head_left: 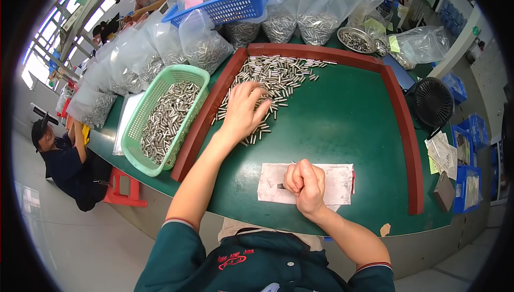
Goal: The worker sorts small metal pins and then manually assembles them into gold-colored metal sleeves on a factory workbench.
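Observation:
Loose short metal pins (281,72) lie in a heap on the green tabletop. My left hand (243,111) reaches over the near left side of this heap, thumb apart from its bent fingers; I see no pin lifted in it. My right hand (308,185) is closed in a fist above a stained white cloth (334,185). A small dark metal piece (281,186) shows at the left of the fist, and what the fingers enclose is hidden. Dark red rails (402,126) frame the work surface on the left, far and right sides.
Left of the frame stands a green basket (152,171) full of pins. Clear plastic bags (201,43) of metal parts line the back, with a blue basket (235,9) among them. A metal bowl (356,40) and black fan (433,102) are right. A person (67,155) sits far left.

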The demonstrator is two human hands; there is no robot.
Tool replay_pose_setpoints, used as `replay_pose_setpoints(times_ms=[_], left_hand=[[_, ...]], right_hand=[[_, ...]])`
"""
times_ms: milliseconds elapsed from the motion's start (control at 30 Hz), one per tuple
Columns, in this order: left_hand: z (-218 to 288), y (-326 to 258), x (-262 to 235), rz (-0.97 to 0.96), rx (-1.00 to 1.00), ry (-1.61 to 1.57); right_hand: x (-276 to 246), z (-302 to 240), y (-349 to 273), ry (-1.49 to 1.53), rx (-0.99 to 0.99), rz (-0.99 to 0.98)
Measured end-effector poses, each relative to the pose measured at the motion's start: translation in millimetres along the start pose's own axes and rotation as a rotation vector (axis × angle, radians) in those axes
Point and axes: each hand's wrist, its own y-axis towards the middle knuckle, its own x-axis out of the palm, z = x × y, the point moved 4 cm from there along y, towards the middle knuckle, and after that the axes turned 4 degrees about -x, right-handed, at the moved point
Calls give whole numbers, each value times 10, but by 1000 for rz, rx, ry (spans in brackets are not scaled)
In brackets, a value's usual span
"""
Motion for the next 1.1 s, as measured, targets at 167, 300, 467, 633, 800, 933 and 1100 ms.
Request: replay_pose_setpoints(times_ms=[167, 300, 467, 633, 800, 933, 1100], left_hand=[[-68, -636, -107, -279, -286, 148], [-220, -375, 58, -213, -234, 186], [-466, 85, 351, -225, -231, 154], [-590, 410, 420, -129, -217, 120], [-401, 447, 223, 33, -182, 38], [-199, 41, -149, 35, -205, 172], [-78, -515, -537, -46, -345, 190]], right_hand=[[44, -6, -4, 49, 33, 7], [8, -1, -5, 47, 39, 15], [8, 15, -13, 53, 41, 21], [39, 23, 10, 52, 46, 7], [35, 29, 0, 53, 51, 4], [10, 25, 9, 49, 57, 14], [27, -13, -47, 41, -35, -14]])
